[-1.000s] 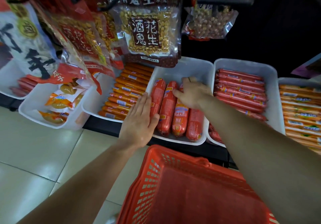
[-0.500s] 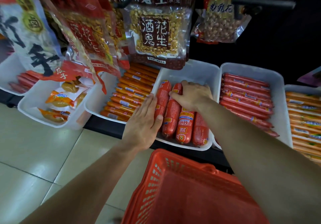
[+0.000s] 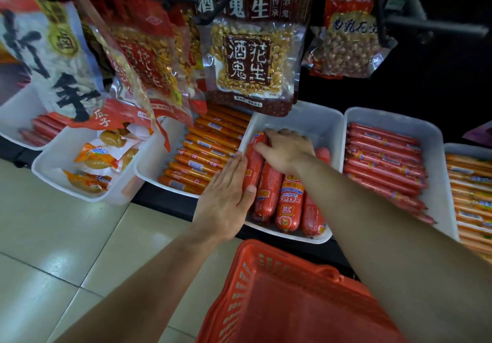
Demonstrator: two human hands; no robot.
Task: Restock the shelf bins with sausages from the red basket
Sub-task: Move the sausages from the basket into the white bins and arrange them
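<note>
A white middle bin (image 3: 300, 119) on the shelf holds several thick red sausages (image 3: 287, 204) lying side by side. My left hand (image 3: 226, 199) lies flat with straight fingers against the leftmost sausage, thumb on top of it. My right hand (image 3: 287, 151) rests on the sausages' far ends, its thumb stretched left and its fingers bent over the ends, hiding them. The red basket (image 3: 292, 302) sits below the shelf under my right forearm. No sausage shows in the part of the basket I can see.
Left of the middle bin is a bin of thin orange sausages (image 3: 205, 153), and right of it one of thin red sausages (image 3: 383, 161). A snack bin (image 3: 98, 161) sits further left. Peanut bags (image 3: 250, 60) hang low over the bins. Tiled floor (image 3: 53, 236) lies at lower left.
My right hand has slid left and toward the back across the sausages' far ends. My left hand has stayed pressed against the leftmost sausage.
</note>
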